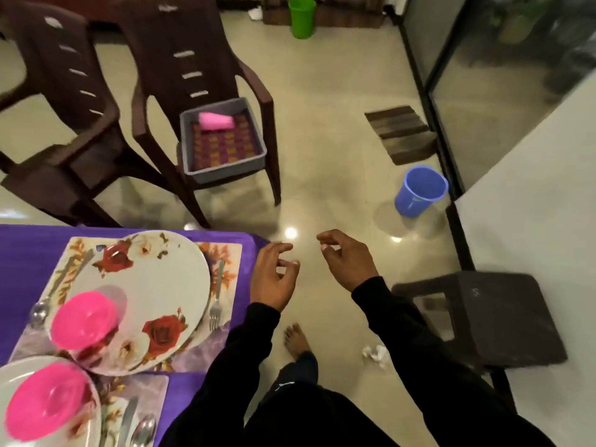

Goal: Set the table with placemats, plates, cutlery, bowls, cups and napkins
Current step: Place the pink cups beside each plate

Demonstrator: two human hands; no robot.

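Both grips hung loose and held nothing, left hand (274, 279) and right hand (346, 262) mid-frame, beside the worktop (19, 253).

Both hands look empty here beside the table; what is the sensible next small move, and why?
Probably reach toward the grey tray on the chair for the pink cup lying in it. Both the left hand and right hand hold nothing, and no cup shows at the two place settings in view.

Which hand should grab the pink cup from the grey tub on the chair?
Probably the left hand. It is empty, and it hangs on the same side as the grey tub holding the pink cup. The right hand, also empty, is farther over.
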